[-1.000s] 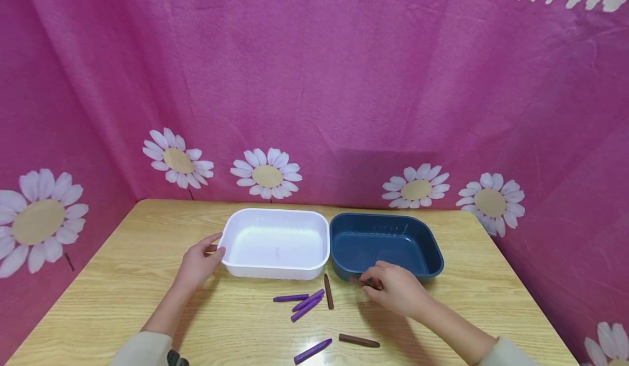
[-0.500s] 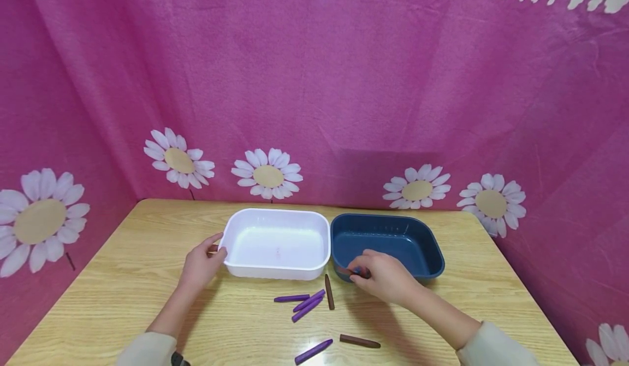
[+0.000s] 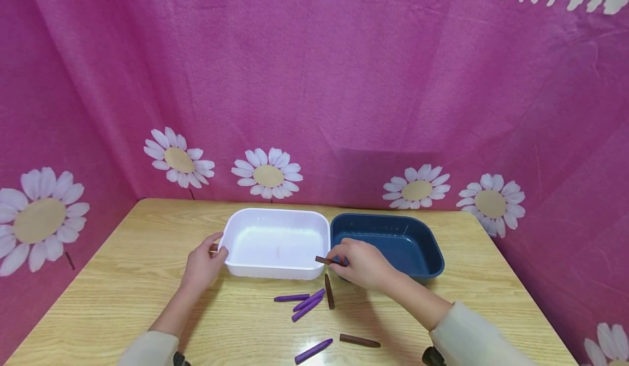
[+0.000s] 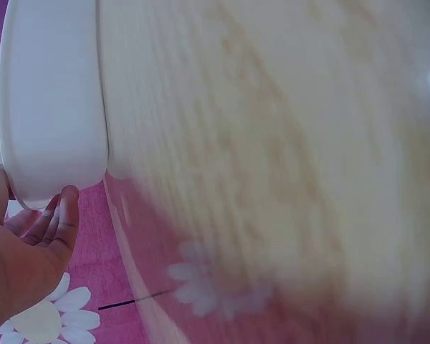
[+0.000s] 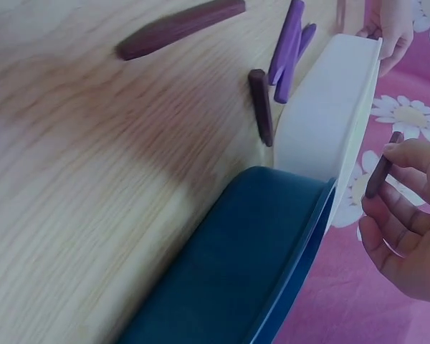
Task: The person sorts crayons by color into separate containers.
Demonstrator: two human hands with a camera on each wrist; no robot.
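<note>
The left hand (image 3: pixel 201 265) rests against the left end of the white rectangular plastic tub (image 3: pixel 275 243), fingers loosely curved on its rim. Next to it the right hand (image 3: pixel 361 262) pinches a short brown wax crayon (image 3: pixel 324 260) by one end, held over the seam between that tub and the dark blue plastic tub (image 3: pixel 388 240). The crayon looks light, stiff, a little slick and snappable, so a mid-shaft hold seems safest. More purple and brown crayons (image 3: pixel 307 302) lie on the pale wooden table (image 3: pixel 113 284), hemmed by pink daisy-print cloth (image 3: pixel 314 82).
</note>
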